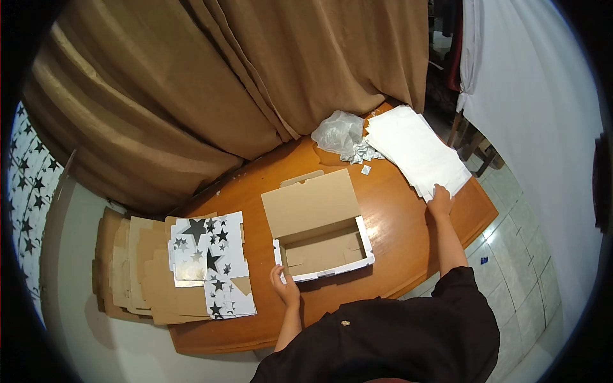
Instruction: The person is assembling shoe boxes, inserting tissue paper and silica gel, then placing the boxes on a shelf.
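An open cardboard box (324, 255) stands mid-table, brown inside and white outside, its lid raised toward the far side. Nothing shows inside it. At its near left corner is my left hand (287, 292), with bent fingers gripping the corner. My right hand (440, 202) reaches out to a stack of white paper sheets (418, 148) at the right. Its fingers are pinched at the stack's near edge; how many sheets they hold I cannot tell.
Flat box blanks (138, 268) are piled at the left, some white with black and silver stars (230, 268). A clear plastic bag (338, 132) lies at the back with several small sachets (361, 152) beside it. Brown curtains (255, 70) hang behind the table (401, 255).
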`<state>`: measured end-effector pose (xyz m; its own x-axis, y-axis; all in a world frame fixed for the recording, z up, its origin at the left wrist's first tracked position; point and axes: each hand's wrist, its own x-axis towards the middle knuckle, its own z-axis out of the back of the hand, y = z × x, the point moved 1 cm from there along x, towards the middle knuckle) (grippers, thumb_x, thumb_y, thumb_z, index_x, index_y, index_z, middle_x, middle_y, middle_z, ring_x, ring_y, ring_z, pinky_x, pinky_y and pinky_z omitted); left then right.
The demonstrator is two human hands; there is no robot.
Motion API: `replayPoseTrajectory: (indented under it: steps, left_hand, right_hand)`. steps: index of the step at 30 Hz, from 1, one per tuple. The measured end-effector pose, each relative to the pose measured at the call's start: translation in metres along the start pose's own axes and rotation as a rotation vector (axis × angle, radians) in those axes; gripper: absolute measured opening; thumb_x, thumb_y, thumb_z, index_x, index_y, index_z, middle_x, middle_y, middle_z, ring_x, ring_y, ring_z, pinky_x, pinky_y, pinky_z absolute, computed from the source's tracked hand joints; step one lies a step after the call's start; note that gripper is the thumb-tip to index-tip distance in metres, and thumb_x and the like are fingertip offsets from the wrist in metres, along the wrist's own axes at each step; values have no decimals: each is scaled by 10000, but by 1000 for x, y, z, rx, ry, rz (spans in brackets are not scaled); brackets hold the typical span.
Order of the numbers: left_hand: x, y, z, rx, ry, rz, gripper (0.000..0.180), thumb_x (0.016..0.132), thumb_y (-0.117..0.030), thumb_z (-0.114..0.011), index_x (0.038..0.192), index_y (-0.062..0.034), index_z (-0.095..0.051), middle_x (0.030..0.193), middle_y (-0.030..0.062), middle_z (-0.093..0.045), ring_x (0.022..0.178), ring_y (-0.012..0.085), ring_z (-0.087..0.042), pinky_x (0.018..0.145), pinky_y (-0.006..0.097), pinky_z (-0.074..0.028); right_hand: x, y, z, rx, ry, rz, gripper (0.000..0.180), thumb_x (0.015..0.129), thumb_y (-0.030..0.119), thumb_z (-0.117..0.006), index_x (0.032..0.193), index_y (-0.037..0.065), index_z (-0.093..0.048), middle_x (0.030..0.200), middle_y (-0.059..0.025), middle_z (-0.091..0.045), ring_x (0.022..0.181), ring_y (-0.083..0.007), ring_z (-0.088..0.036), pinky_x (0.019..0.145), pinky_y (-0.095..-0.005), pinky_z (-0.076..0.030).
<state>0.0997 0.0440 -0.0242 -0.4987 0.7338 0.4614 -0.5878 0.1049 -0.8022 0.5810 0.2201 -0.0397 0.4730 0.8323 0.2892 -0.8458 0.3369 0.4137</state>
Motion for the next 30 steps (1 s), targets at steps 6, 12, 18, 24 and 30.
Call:
replayPoseTrajectory:
  steps: [6,12,18,24,30]
  left_hand:
    - [0,-9,-6,-41,-110,125,243,793,32,-475,1028,12,-531,1068,124,-513,1039,241,-508,924,351,-405]
    - [13,-42,-9,-20,-121,125,231,799,14,-495,1028,7,-528,1060,120,-501,1047,236,-488,935,353,-382]
    - [31,-62,-16,-53,-59,-42,217,796,9,-508,1010,0,-539,1056,106,-505,1039,224,-485,944,360,-359]
    - [20,-91,-43,-320,457,-41,263,830,-97,-605,1078,-25,-555,974,97,-581,882,190,-559,808,298,-436]
    - [25,-96,-71,-545,1102,546,363,881,-193,-618,1173,0,-519,1004,74,-626,814,106,-595,673,234,-477]
  right_hand:
    - [8,0,-3,-111,96,44,124,763,157,-616,868,115,-667,885,-66,-649,945,-259,-574,1009,-603,-257]
    - [-4,3,10,-5,53,65,86,749,187,-663,737,102,-655,825,-54,-640,901,-251,-561,1016,-601,-236]
    - [-36,29,47,312,-10,176,129,718,193,-695,733,88,-621,830,-50,-625,888,-261,-553,1003,-581,-250]
    - [-155,104,82,599,30,496,134,764,135,-633,880,78,-596,956,-86,-629,962,-264,-589,979,-556,-291]
    - [-259,167,100,637,204,723,140,776,152,-648,886,92,-588,980,-39,-636,999,-207,-593,980,-535,-311]
